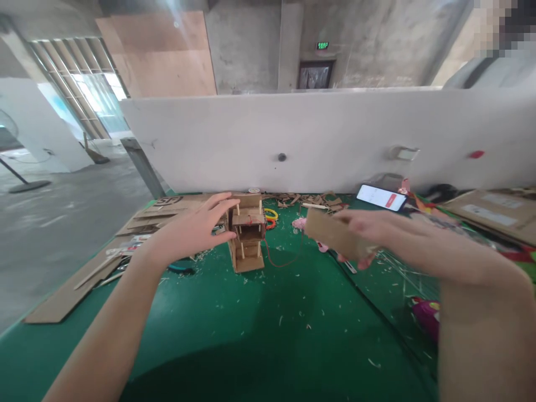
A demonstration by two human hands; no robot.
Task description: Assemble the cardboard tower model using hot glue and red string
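- Head view, hands: two, both bare, above one green surface.
- Left hand: one, fingers spread, at the left side of the cardboard structure; contact cannot be told for certain.
- Right hand: one, pinching one cardboard piece, raised and tilted, well apart from the structure; piece and fingers blurred.
- Cardboard structure: one, upright near the middle of the surface, three open levels noted, with thin light posts between levels.
- Red wire: one seen, curving from the structure's right side towards the cardboard piece.
- Rings: two, one yellow ring and one orange ring, just beside the structure on its right.
- Phone: one, screen lit, beyond the right hand.
- Teal-handled tool: one, below the left hand.
- Cardboard sheets: several, overlapping at the left edge; exact count cannot be told.
- Cardboard box: one, far right, bearing two white labels.
- Purple item: one, partly hidden by the right forearm.
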